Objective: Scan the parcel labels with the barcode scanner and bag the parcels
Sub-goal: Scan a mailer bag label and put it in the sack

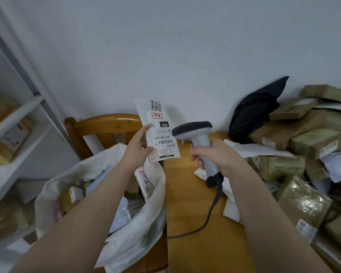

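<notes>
While the left hand point(136, 148) pinched a flat white parcel point(159, 133) upright, the right hand point(218, 154) gripped the grey plastic scanner point(195, 132), head aimed leftward.

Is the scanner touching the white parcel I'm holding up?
Cannot tell: in the head view the barcode scanner overlaps the white parcel at its edge; depth unclear.

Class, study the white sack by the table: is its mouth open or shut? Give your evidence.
Open. The sack has its rim spread wide, and parcels show inside it.
</notes>
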